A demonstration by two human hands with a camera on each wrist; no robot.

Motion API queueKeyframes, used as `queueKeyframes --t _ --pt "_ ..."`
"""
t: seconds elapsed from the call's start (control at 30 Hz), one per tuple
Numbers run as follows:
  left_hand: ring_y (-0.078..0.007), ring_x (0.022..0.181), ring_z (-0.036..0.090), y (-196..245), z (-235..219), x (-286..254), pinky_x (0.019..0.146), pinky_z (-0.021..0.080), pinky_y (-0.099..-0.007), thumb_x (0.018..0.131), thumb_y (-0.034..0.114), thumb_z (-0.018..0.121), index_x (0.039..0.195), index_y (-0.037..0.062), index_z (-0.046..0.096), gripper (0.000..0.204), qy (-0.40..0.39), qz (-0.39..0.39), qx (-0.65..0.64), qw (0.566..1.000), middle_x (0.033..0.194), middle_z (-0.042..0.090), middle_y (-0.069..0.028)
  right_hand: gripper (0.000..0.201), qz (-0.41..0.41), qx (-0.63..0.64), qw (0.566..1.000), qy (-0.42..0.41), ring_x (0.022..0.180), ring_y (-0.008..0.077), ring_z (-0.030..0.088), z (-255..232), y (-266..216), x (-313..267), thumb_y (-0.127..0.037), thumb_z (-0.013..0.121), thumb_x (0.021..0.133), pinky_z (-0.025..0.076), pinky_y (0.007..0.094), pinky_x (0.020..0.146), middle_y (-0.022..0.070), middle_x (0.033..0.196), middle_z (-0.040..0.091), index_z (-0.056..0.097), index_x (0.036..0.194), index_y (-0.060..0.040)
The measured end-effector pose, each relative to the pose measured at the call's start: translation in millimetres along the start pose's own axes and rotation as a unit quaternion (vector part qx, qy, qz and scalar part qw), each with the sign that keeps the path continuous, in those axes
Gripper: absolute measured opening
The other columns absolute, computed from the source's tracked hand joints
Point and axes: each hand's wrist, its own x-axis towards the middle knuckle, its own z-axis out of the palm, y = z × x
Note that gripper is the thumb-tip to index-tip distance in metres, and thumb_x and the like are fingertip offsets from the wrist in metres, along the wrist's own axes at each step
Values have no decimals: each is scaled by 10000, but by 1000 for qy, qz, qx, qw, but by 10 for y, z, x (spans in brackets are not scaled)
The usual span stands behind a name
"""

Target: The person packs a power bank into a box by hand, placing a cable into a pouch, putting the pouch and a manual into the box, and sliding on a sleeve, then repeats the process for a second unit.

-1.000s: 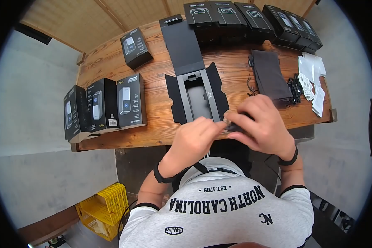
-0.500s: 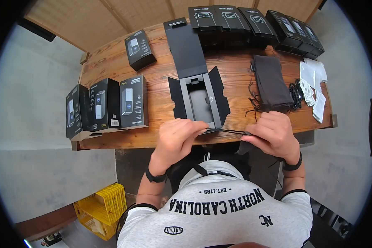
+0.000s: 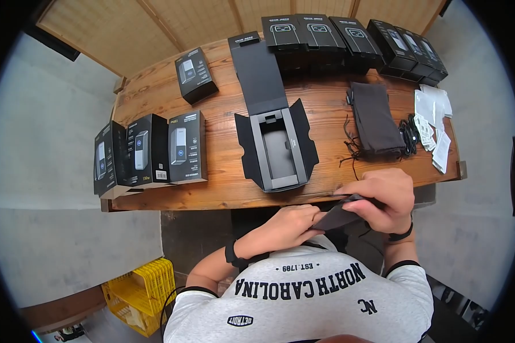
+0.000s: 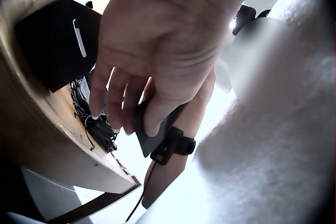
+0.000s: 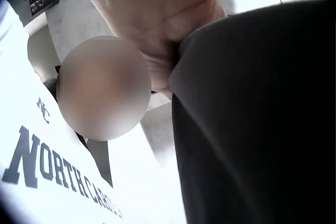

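A dark grey cloth pouch [image 3: 339, 215] is held in front of the person's chest, just off the table's front edge. The right hand [image 3: 388, 194] grips it with thumb and fingers; in the right wrist view the cloth [image 5: 252, 113] fills much of the picture. From the other side the left hand [image 3: 289, 227] reaches to the pouch's lower end. In the left wrist view the left thumb lies across the dark cloth [image 4: 149, 142] with the fingers behind it. A black box [image 3: 281, 182] with its lid and side flaps spread stands before the hands, a grey insert inside.
More dark pouches [image 3: 377, 126] with loose cords lie at the right, beside coiled black cables [image 3: 408, 134] and white papers [image 3: 439, 150]. Closed product boxes [image 3: 187, 148] stand at left, another box [image 3: 195, 77] behind them. Several black boxes [image 3: 316, 37] line the back. A yellow crate [image 3: 140, 291] is on the floor.
The hands drew apart with black cords stretched between them, then came together nearer the chest. The left hand let go of the cords and moved right to the pouch's lower end.
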Motion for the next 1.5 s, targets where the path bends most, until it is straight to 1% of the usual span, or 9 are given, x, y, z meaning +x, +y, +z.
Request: queueKeyframes --t 0.37,0.53,0.7,0.8,0.93,1.0,1.07,1.23,1.5 --pt "-336 957 718 -2 10 52 851 553 -367 887 47 729 1139 -10 691 261 141 -63 -137 978 1030 727 -171 111 91 54 987 117 677 176 714 79 106 46 -48 755 855 523 264 627 115 783 735 738 925 37" --pt "-175 783 683 104 -218 42 748 524 -298 876 78 784 1192 -52 662 363 148 -87 -159 972 968 738 -143 141 184 80 949 244 789 66 636 61 402 131 -86 714 935 496 217 722 28 844 723 724 967 51" --pt "-311 856 682 232 -384 -52 782 532 -359 800 56 807 1003 -28 710 240 199 39 -121 972 973 726 -133 196 219 113 953 178 791 51 624 61 742 215 -148 700 959 488 205 727 8 857 716 732 999 41" --pt "-310 889 671 322 -592 -89 815 531 -373 730 -43 785 923 -7 717 208 249 144 -52 956 943 727 -96 221 309 147 939 -35 845 68 643 194 788 224 -176 698 958 511 242 751 23 898 724 742 1040 24" --pt "-284 1007 632 364 -584 -60 899 492 -428 646 -90 809 903 14 721 290 444 57 -92 890 875 718 -44 289 284 368 865 -188 877 90 657 618 760 75 -179 672 976 524 251 805 35 923 733 687 1210 -10" --pt "-328 1057 621 192 -592 -62 968 467 -463 671 -80 827 908 43 715 290 489 86 -84 864 868 717 -66 318 285 423 822 -255 699 104 658 672 734 57 -146 658 962 518 242 554 92 923 716 639 1247 -6" --pt "-362 1097 629 88 -583 -58 992 465 -480 688 -89 814 888 43 698 266 520 68 2 851 893 721 -73 307 268 426 832 -235 624 105 638 791 730 -128 -138 648 954 462 239 439 109 873 696 620 1226 3" --pt "-422 1114 648 -65 -595 -85 849 568 -475 624 -171 687 835 -30 653 256 483 129 220 838 965 698 -161 265 319 610 712 -141 689 194 671 792 748 -181 -158 523 1044 558 292 648 143 908 683 575 1203 48" --pt "-340 1137 666 -198 -767 34 741 588 -381 666 -12 688 806 -10 701 141 401 107 412 812 1011 677 -121 485 262 579 770 52 876 163 649 898 849 207 -178 548 1048 552 302 777 109 1111 624 450 1452 72"
